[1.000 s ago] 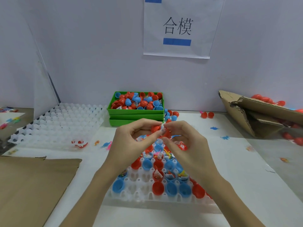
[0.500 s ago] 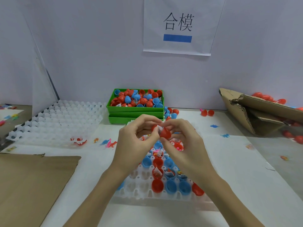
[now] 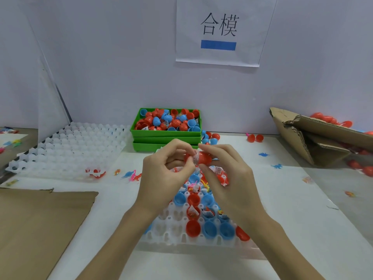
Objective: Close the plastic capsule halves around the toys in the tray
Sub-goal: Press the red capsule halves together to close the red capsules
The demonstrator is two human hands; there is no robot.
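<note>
1. i hold a red capsule [image 3: 198, 158] up in front of me, above the far end of the white tray [image 3: 177, 238] and just in front of the green bin [image 3: 165, 133].
2. my left hand [image 3: 163, 174] pinches the left half of it, thumb and fingertips curled round that end, so this hand is clamped on the capsule.
3. my right hand [image 3: 228, 174] grips the right half, index finger over the top and thumb under it, also clamped on the capsule.
4. the relation that matters: the capsule's long axis lies almost level, running left to right between my two hands, one half toward each. the seam sits near the middle, just by my left fingertips.
5. something clear and crinkled, which i take for the toy's wrapper, shows at the seam, so i judge the halves are not fully together yet.
6. as i see it, the coming move is a straight squeeze along that axis, both hands pushing inward toward each other. neither hand is nearer; each already has its own half.
7. the risk i see is the wrapper getting caught in the seam and stopping the halves from snapping shut; it may need tucking in first.
8. below my hands, the tray on the worktop carries open red and blue capsule halves [image 3: 210, 229], several with wrapped toys [image 3: 192, 211] in them, so by my judgement many are yet to be closed.
</note>
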